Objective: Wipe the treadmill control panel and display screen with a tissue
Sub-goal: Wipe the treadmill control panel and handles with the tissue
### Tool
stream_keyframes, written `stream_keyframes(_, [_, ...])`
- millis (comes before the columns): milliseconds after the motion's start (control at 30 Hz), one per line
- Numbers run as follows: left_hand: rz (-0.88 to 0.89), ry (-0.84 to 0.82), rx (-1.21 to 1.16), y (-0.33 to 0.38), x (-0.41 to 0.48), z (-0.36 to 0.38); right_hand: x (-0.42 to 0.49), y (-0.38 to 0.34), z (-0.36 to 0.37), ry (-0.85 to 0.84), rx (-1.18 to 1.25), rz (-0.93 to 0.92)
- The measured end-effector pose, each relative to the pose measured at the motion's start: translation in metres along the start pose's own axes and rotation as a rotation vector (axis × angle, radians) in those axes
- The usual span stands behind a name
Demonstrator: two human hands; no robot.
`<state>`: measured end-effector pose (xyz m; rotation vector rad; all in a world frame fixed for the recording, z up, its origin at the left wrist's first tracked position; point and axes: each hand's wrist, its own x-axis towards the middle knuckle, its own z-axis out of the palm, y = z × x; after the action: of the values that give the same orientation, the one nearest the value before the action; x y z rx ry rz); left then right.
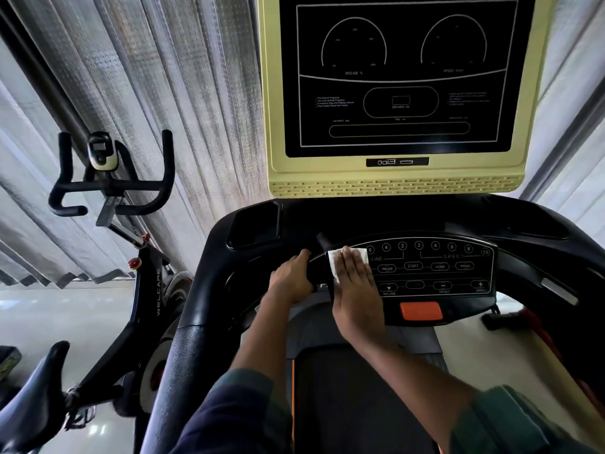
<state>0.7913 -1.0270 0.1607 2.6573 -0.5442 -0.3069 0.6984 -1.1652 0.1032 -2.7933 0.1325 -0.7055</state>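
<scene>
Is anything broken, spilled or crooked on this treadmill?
Nothing stands out. The right hand presses the tissue flat on the left end of the panel. The left hand grips the handle beside it. The screen sits straight and dark, with no crack or spill showing.

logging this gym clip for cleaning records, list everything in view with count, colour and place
display screen: 1, black in a pale yellow frame, top centre-right
control panel: 1, black with white-outlined buttons, below the display
tissue: 1, white, on the panel's left end
orange button: 1, orange, under the panel
handle: 1, black, left of the panel
belt: 1, dark, bottom centre
exercise bike: 1, black, left side
curtain: grey-white folds, behind the bike
left hand: 1, grips the handle
right hand: 1, flat, presses the tissue on the panel
</scene>
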Motion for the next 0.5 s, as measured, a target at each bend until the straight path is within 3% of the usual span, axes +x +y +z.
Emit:
stream_keyframes(133, [-0.006, 0.007, -0.005, 0.000, 0.000, 0.002, 0.019, -0.003, -0.007, 0.100, 0.079, 0.286])
stream_keyframes(200, [-0.012, 0.006, -0.003, 0.000, 0.000, 0.001, 0.008, -0.015, -0.002, 0.090, 0.057, 0.274])
stream_keyframes(333, [-0.011, 0.014, 0.006, -0.001, 0.002, 0.003, 0.000, 0.002, -0.005, 0.028, -0.005, 0.058])
stream_keyframes(500, [-0.031, -0.001, -0.021, 0.001, 0.005, 0.002, 0.018, 0.001, -0.008, 0.128, 0.075, 0.321])
